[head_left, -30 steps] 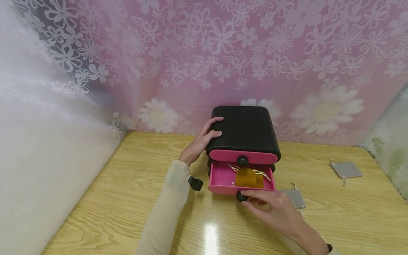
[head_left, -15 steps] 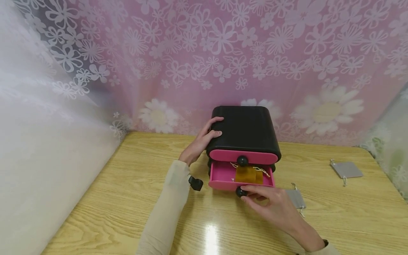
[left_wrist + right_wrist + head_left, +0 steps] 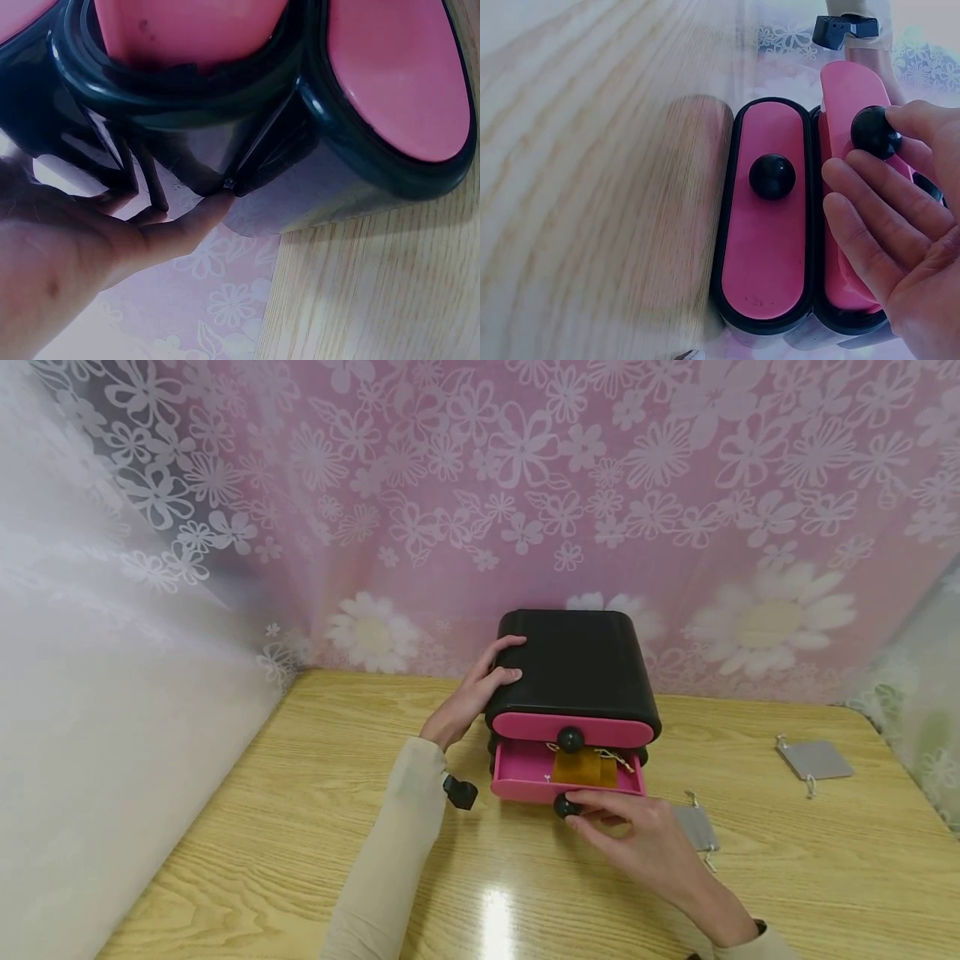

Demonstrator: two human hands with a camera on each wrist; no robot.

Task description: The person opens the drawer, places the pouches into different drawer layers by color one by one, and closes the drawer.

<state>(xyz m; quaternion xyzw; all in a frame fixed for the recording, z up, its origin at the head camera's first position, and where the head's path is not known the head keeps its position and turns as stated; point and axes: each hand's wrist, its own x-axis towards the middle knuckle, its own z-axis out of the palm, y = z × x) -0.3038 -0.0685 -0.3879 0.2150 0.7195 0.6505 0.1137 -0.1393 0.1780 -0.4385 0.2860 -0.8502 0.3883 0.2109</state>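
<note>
A black mini drawer cabinet [image 3: 573, 660] with pink drawers stands against the curtain. My left hand [image 3: 468, 697] rests on its left side, fingertips and thumb over the edge of the top; in the left wrist view, fingers [image 3: 187, 232] press along the black shell. My right hand [image 3: 648, 839] pinches the round black drawer knob [image 3: 873, 133] of the middle drawer [image 3: 525, 791], between thumb and fingertips. This drawer is part way out. Inside it lie mustard-brown drawstring pouches [image 3: 577, 768] with pale cords, partly hidden under the upper drawer.
The closed top drawer has its own knob [image 3: 571, 740]; the closed bottom drawer [image 3: 765, 247] shows in the right wrist view. A grey drawstring pouch [image 3: 697, 827] lies beside my right hand, another grey pouch [image 3: 821, 759] farther right. A floral curtain [image 3: 450, 485] hangs behind the wooden table [image 3: 300, 827].
The middle drawer has slid inward a little, my right hand moving with its knob; less of the pouches shows. The left hand stays in place on the cabinet.
</note>
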